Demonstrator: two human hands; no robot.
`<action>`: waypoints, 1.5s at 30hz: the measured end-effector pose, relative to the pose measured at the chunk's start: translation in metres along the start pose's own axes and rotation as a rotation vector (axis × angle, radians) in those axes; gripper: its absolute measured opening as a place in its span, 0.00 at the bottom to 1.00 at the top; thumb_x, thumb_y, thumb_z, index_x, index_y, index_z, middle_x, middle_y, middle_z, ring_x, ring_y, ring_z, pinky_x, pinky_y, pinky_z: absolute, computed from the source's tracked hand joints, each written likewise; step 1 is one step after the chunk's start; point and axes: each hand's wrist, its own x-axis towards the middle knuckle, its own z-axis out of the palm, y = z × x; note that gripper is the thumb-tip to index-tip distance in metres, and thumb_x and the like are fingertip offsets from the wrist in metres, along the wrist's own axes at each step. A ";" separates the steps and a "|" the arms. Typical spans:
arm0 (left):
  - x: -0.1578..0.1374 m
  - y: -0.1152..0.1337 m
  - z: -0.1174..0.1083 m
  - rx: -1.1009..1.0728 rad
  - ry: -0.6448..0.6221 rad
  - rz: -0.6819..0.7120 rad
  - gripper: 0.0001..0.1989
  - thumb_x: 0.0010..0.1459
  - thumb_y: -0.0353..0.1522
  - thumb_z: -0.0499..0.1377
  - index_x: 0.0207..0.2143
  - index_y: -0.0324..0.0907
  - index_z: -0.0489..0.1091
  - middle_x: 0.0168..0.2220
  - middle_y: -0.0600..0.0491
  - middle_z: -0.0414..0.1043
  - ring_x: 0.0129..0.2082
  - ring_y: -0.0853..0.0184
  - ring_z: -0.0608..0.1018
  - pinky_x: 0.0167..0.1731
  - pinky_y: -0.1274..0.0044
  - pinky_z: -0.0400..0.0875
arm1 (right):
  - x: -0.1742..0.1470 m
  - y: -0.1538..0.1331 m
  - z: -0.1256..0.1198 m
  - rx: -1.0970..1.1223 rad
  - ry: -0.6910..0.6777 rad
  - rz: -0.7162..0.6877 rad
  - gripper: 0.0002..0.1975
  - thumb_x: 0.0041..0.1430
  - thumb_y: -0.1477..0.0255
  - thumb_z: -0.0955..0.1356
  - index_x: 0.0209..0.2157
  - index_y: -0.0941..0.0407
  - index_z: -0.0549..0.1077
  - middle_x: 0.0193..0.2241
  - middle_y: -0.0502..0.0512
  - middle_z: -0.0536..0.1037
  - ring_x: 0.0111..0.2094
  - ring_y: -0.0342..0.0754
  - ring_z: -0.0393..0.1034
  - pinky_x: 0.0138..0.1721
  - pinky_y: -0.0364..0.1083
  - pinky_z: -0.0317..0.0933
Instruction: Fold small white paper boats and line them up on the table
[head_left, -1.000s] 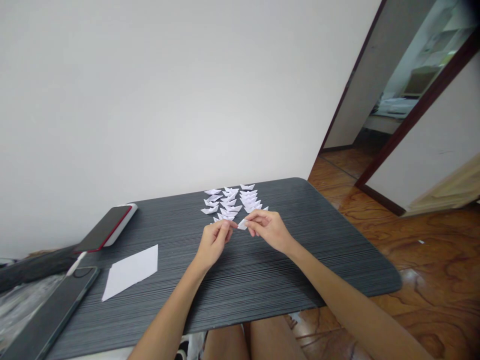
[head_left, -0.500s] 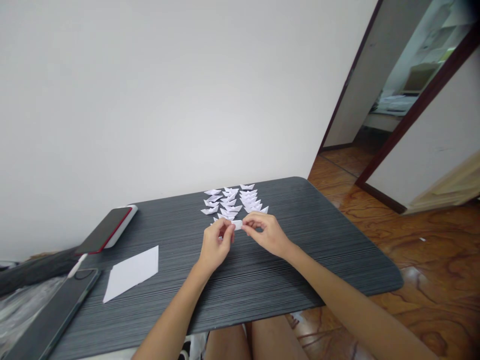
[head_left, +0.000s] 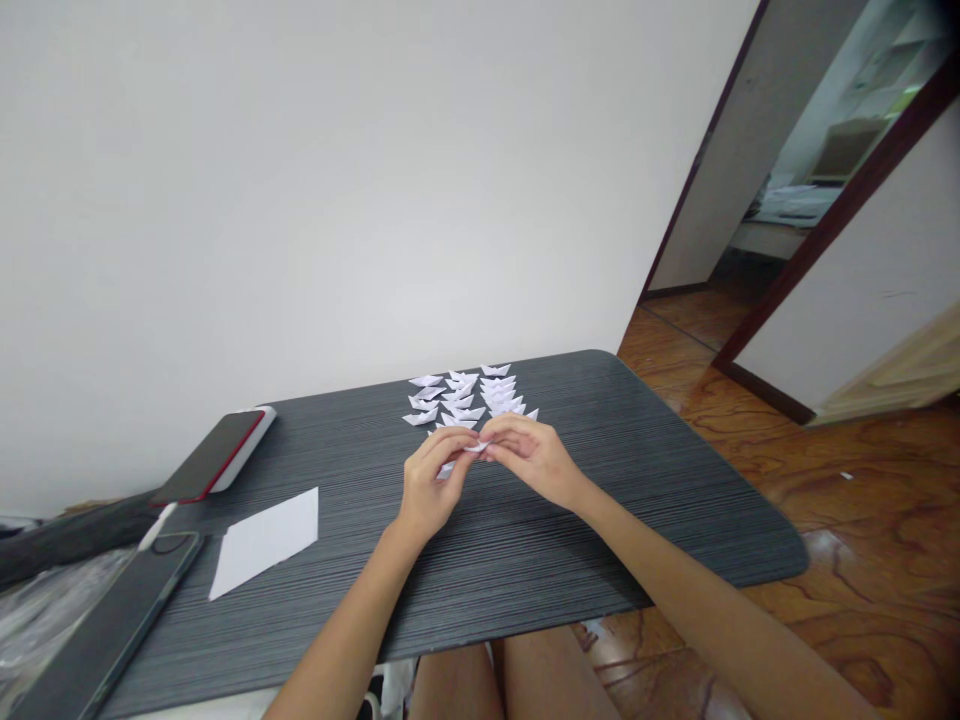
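- The left hand [head_left: 435, 480] pinches one end of a small folded paper [head_left: 478, 448]; the right hand [head_left: 537, 464] pinches the other.
- The folded paper sits between the fingertips, just in front of the paper boats [head_left: 460, 401] on the dark surface [head_left: 600, 480].
- It should be very light, thin and easily creased; a gentle fingertip hold at its ends seems best.

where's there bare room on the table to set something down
The table is bare right of the right hand, between white sheet and left hand, and between red-edged device and paper boats. Crowded: around the folded paper in both hands, the boats just beyond, and the left end by the dark phone.
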 end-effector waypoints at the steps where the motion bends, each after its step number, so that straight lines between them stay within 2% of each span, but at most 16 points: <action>1: 0.000 0.001 0.000 -0.037 0.007 -0.013 0.06 0.51 0.28 0.54 0.32 0.39 0.69 0.36 0.47 0.69 0.37 0.67 0.72 0.35 0.75 0.69 | 0.001 -0.001 0.000 0.027 0.016 -0.005 0.06 0.50 0.71 0.65 0.31 0.57 0.69 0.32 0.55 0.68 0.34 0.44 0.66 0.38 0.45 0.64; 5: 0.000 0.001 0.002 -0.133 0.019 -0.073 0.06 0.51 0.29 0.55 0.32 0.39 0.70 0.39 0.46 0.68 0.40 0.64 0.71 0.36 0.73 0.69 | 0.002 -0.003 0.001 0.020 0.075 -0.034 0.04 0.49 0.71 0.66 0.27 0.57 0.70 0.32 0.55 0.68 0.37 0.45 0.65 0.39 0.45 0.63; 10: 0.000 -0.003 0.007 -0.239 0.067 -0.209 0.11 0.51 0.30 0.55 0.38 0.38 0.66 0.38 0.46 0.68 0.38 0.65 0.73 0.39 0.73 0.69 | 0.001 0.004 0.002 -0.187 0.130 -0.100 0.07 0.50 0.72 0.65 0.34 0.55 0.70 0.36 0.56 0.68 0.37 0.45 0.65 0.38 0.45 0.63; 12: 0.000 -0.004 0.007 -0.179 0.063 -0.218 0.09 0.51 0.31 0.55 0.36 0.38 0.67 0.36 0.47 0.69 0.36 0.66 0.73 0.38 0.74 0.69 | 0.000 0.006 0.001 -0.282 0.137 -0.127 0.09 0.51 0.73 0.65 0.36 0.55 0.70 0.37 0.56 0.68 0.37 0.45 0.65 0.37 0.45 0.63; 15: 0.000 -0.002 0.005 -0.010 0.052 -0.158 0.06 0.50 0.31 0.55 0.31 0.38 0.70 0.32 0.49 0.70 0.34 0.67 0.73 0.35 0.76 0.68 | -0.001 0.007 0.000 -0.369 0.137 -0.148 0.08 0.52 0.74 0.64 0.35 0.56 0.70 0.36 0.56 0.68 0.36 0.45 0.65 0.37 0.45 0.63; 18: -0.001 0.000 0.004 0.067 0.071 -0.132 0.06 0.51 0.31 0.55 0.31 0.39 0.69 0.29 0.50 0.70 0.30 0.69 0.72 0.31 0.77 0.68 | -0.002 0.005 0.001 -0.414 0.132 -0.162 0.06 0.52 0.74 0.64 0.34 0.55 0.70 0.34 0.56 0.68 0.36 0.45 0.65 0.37 0.45 0.63; 23: -0.003 -0.002 0.006 0.074 0.055 -0.126 0.05 0.51 0.31 0.54 0.29 0.39 0.67 0.27 0.52 0.69 0.27 0.70 0.72 0.31 0.78 0.67 | -0.002 0.005 0.002 -0.347 0.131 -0.153 0.06 0.52 0.73 0.64 0.33 0.56 0.69 0.33 0.55 0.68 0.34 0.44 0.65 0.37 0.45 0.64; 26: -0.003 -0.003 0.005 0.011 0.045 -0.175 0.05 0.51 0.31 0.54 0.31 0.39 0.67 0.27 0.52 0.69 0.25 0.71 0.72 0.30 0.78 0.67 | -0.001 0.008 0.002 -0.282 0.137 -0.121 0.04 0.51 0.72 0.65 0.31 0.56 0.70 0.33 0.55 0.68 0.34 0.45 0.65 0.37 0.45 0.64; 30: -0.001 -0.004 0.006 -0.095 0.052 -0.245 0.05 0.51 0.32 0.54 0.29 0.38 0.67 0.27 0.53 0.68 0.23 0.73 0.72 0.26 0.80 0.68 | 0.000 0.011 0.001 -0.208 0.141 -0.076 0.03 0.50 0.72 0.65 0.27 0.56 0.69 0.33 0.55 0.68 0.35 0.45 0.65 0.36 0.45 0.63; 36: -0.001 -0.004 0.007 -0.250 0.056 -0.365 0.07 0.50 0.33 0.55 0.31 0.37 0.66 0.26 0.53 0.68 0.19 0.74 0.71 0.21 0.80 0.67 | 0.001 0.009 0.001 -0.069 0.120 -0.006 0.02 0.48 0.74 0.66 0.27 0.57 0.70 0.33 0.55 0.66 0.33 0.43 0.64 0.33 0.43 0.63; 40: 0.000 0.001 0.004 -0.133 -0.041 -0.221 0.08 0.52 0.32 0.53 0.31 0.37 0.69 0.29 0.50 0.70 0.24 0.71 0.73 0.27 0.78 0.68 | 0.003 0.009 -0.001 0.108 0.103 0.142 0.03 0.45 0.72 0.68 0.24 0.58 0.72 0.32 0.53 0.66 0.27 0.40 0.64 0.27 0.41 0.62; 43: 0.000 0.004 0.002 0.047 -0.071 -0.065 0.07 0.50 0.30 0.56 0.31 0.38 0.70 0.29 0.49 0.72 0.26 0.70 0.73 0.31 0.77 0.68 | 0.005 0.008 -0.004 0.161 0.125 0.202 0.04 0.44 0.72 0.68 0.25 0.59 0.73 0.31 0.53 0.67 0.28 0.40 0.65 0.29 0.42 0.62; 45: -0.001 0.004 0.001 0.118 -0.057 -0.024 0.07 0.49 0.29 0.56 0.32 0.38 0.70 0.28 0.50 0.72 0.26 0.70 0.73 0.31 0.78 0.68 | 0.005 0.006 -0.005 0.153 0.127 0.213 0.05 0.44 0.72 0.69 0.25 0.59 0.73 0.32 0.53 0.67 0.31 0.41 0.65 0.32 0.42 0.63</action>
